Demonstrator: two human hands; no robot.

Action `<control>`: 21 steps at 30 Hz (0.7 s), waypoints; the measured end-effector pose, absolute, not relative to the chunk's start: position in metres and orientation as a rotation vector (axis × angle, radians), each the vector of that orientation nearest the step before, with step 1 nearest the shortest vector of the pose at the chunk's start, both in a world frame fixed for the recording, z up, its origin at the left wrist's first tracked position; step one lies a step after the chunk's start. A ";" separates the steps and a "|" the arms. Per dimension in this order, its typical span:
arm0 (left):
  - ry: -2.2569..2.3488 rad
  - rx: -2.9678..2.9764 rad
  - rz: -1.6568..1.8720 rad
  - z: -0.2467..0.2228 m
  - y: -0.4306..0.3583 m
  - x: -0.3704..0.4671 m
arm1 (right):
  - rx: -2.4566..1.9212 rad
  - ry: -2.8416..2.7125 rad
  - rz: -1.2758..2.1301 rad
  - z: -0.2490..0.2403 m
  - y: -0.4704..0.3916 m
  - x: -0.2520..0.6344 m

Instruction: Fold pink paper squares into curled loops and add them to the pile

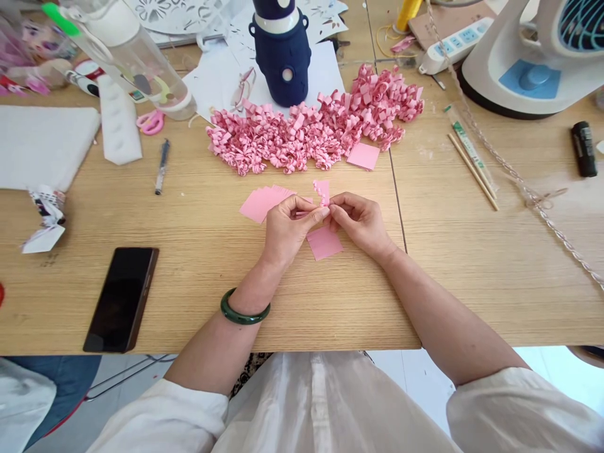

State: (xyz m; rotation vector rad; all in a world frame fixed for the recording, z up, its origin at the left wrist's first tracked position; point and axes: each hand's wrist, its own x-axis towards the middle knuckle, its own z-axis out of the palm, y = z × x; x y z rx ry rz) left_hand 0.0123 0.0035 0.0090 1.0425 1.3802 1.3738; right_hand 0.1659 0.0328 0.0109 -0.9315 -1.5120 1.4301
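White sleeves nearest. Left hand [287, 228] and right hand [359, 221] together, fingertips pinched on a fringed pink paper strip [323, 191] above the table [189, 251], raised for curling; pink squares [262, 202] stacked close for reach.

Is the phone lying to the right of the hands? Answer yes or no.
No, the phone lies on the table to the left of both the left hand and right hand.
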 end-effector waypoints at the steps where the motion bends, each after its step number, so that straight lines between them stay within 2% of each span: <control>1: 1.361 1.020 1.365 0.010 0.003 0.013 | -0.927 -1.500 1.451 0.011 0.033 0.166; 12: 1.185 0.997 1.298 0.011 0.006 0.009 | -0.934 -1.396 1.543 0.015 0.035 0.166; 14: 1.259 1.085 1.363 0.014 0.005 0.007 | -0.959 -1.357 1.521 0.014 0.035 0.166; 18: 1.532 1.316 1.737 0.025 -0.003 0.010 | -1.003 -1.317 1.460 0.011 0.036 0.166; 21: 1.502 1.343 1.694 0.030 -0.009 0.017 | -1.021 -1.323 1.449 0.010 0.036 0.166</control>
